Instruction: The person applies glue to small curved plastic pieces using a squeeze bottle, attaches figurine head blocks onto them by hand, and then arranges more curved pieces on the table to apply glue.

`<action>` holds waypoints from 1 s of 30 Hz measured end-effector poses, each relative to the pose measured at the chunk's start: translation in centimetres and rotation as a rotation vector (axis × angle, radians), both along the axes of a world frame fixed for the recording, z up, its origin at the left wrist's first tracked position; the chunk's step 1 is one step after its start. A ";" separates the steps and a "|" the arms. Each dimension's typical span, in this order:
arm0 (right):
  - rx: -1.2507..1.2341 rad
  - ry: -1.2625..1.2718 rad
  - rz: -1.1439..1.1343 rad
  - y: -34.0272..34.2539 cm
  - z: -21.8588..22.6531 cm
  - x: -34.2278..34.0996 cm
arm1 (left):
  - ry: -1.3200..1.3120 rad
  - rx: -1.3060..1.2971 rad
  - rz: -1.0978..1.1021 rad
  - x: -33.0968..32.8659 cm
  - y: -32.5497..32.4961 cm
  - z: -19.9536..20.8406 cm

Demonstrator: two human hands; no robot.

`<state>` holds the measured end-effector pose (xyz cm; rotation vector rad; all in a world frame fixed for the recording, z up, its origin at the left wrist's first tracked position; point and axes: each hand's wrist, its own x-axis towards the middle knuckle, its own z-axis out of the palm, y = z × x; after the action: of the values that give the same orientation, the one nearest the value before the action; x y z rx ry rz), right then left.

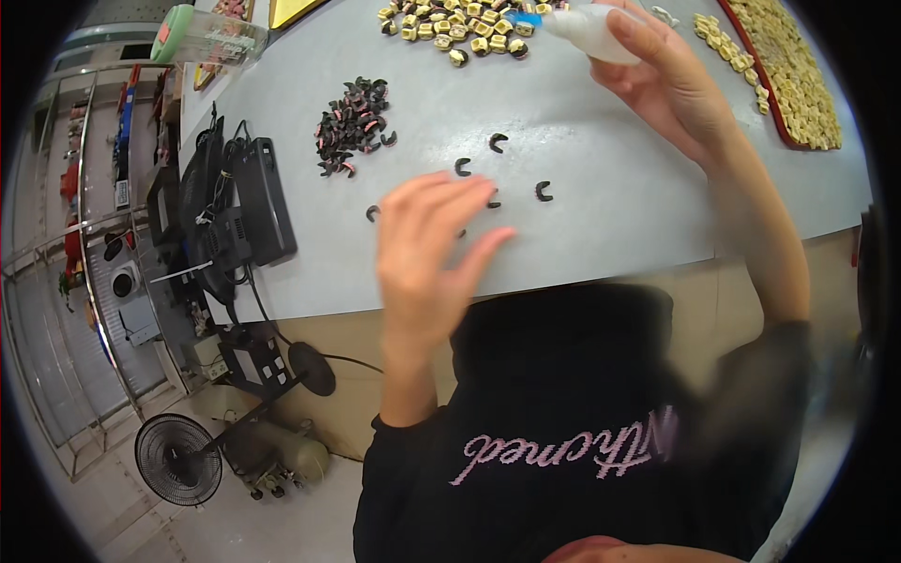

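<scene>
My right hand [671,84] is closed around a white translucent squeeze bottle [587,33]. The bottle lies tilted, its blue tip pointing left toward a cluster of small cream-and-dark pieces [450,26]. Slightly blurred, my left hand [427,239] hovers over or rests on the grey table [601,225], thumb apart from the fingers, nothing visible in it. Around its fingertips lie several small black C-shaped pieces [544,191], spaced apart, some partly hidden by the hand. Beyond my left hand sits a heap of similar black pieces [352,131], a few showing pink.
A red-rimmed tray [771,98] full of cream pieces stands at the far right, with loose cream pieces [727,47] beside it. A clear jar with a green lid [172,34] lies at the far left. Black electrical boxes [263,202] and cables line the table's left edge; a fan [178,460] stands below.
</scene>
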<state>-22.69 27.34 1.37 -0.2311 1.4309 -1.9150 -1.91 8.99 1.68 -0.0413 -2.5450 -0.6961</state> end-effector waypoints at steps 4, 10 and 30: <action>-0.293 -0.030 0.011 0.0 -1.5 -0.4 | -0.073 0.103 0.003 -1.5 2.0 -2.1; -0.034 0.097 0.130 -0.2 0.1 0.2 | -0.092 0.158 0.010 -2.2 2.3 -2.7; 0.054 0.247 0.336 -0.2 -0.3 1.2 | -0.093 0.183 -0.011 -2.3 2.2 -3.8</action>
<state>-21.46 27.15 1.04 -0.6583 1.4909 -1.6119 -4.18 11.22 -2.10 0.0405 -2.5591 -0.9528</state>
